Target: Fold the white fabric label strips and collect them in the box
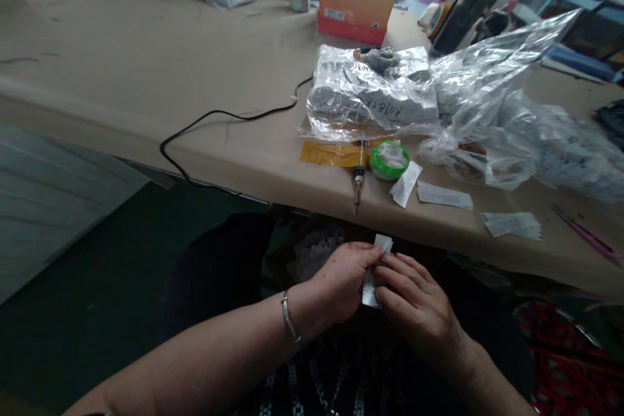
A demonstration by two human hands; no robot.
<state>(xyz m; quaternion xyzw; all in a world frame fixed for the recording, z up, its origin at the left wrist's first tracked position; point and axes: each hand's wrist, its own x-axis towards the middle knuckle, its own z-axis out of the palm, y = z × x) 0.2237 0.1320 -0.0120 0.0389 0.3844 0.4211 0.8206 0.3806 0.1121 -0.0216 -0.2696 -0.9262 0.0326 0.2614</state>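
Observation:
Just below the table's front edge, my left hand (344, 276) grips a small white printed strip (370, 289) between thumb and fingers. My right hand (414, 299) is at the strip's right side, its fingertips pressed on it. On the table above the hands, a soldering iron (359, 185) points toward me beside a round green container (389, 161) with whitish filling. Right of it lie a white paper piece (406, 183), a flat stack of printed strips (444, 195) and another stack (511, 225).
A clear plastic-wrapped package (373, 94) lies behind the iron, with more crumpled plastic (492, 136) to the right. A black cable (229, 114) runs over the table edge. Pink-handled scissors (587, 232) lie far right. An orange box (353, 13) stands at the back.

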